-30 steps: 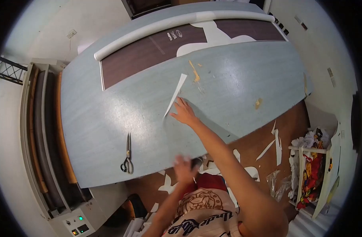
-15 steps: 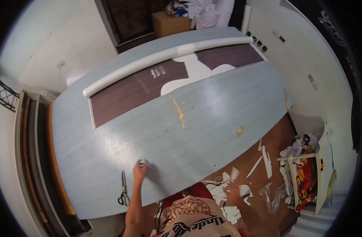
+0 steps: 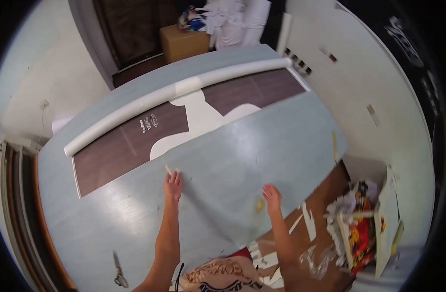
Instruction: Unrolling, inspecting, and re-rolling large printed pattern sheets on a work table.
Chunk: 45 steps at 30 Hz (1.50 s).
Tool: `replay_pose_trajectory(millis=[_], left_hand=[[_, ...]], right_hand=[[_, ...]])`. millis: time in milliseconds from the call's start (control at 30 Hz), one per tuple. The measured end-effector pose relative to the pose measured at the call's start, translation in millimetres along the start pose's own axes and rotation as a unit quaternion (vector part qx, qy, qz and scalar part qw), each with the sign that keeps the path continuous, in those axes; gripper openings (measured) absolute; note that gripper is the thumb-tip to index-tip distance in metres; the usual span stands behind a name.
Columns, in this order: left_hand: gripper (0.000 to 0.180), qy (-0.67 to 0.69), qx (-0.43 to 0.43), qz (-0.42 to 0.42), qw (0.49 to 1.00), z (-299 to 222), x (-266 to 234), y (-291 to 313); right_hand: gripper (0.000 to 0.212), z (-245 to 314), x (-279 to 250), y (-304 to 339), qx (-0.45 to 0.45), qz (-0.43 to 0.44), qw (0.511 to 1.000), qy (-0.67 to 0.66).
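Note:
My left hand point(image 3: 173, 187) reaches forward over the blue-grey table point(image 3: 208, 194), its fingers stretched out and apart with nothing visible in them. Just beyond its fingertips are yellowish worn marks point(image 3: 168, 169) on the tabletop. To the right, my right hand point(image 3: 272, 196) is above the table with open, bare fingers, beside another yellowish patch point(image 3: 259, 205). Ahead of both hands lies a partly unrolled sheet point(image 3: 120, 155), dark brown with white curved shapes. Its white roll point(image 3: 135, 107) runs along the far side. Scissors point(image 3: 119, 272) lie at the near left.
White offcuts point(image 3: 308, 221) and clear plastic point(image 3: 316, 263) lie on the brown floor at right, near a white-framed bin point(image 3: 359, 233) of colourful scraps. Long boards point(image 3: 18, 214) lean at the left. A cardboard box point(image 3: 184, 44) and white rolls point(image 3: 254, 19) stand behind the table.
Both hands have moved forward over the table. The right hand has let go of a white scrap it held beside the table's near edge. The view has shifted to the right.

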<state>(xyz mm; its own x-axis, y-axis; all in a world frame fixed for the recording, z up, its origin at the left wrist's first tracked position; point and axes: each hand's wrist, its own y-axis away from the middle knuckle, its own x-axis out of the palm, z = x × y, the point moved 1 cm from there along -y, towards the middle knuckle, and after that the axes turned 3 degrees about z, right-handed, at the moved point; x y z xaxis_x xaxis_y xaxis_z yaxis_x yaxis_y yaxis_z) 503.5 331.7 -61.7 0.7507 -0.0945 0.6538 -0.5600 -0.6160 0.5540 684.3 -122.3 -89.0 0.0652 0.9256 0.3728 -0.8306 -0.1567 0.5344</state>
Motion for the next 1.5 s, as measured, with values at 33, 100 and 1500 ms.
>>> replay_pose_trajectory(millis=[33,100,1500], left_hand=[[0.075,-0.001,0.021,0.005,1.0,13.3,22.2,-20.4],[0.074,0.002,0.013,-0.005,1.0,71.0,65.4,-47.3],[0.025,-0.057,0.058,-0.297,0.952,69.1,279.0,-59.6]], right_hand=[[0.035,10.2,37.0,-60.4,0.013,0.008,1.0,-0.025],[0.033,34.8,52.0,-188.2,-0.081,0.085,0.993,-0.001],[0.03,234.7,289.0,-330.9,0.162,0.034,0.98,0.107]])
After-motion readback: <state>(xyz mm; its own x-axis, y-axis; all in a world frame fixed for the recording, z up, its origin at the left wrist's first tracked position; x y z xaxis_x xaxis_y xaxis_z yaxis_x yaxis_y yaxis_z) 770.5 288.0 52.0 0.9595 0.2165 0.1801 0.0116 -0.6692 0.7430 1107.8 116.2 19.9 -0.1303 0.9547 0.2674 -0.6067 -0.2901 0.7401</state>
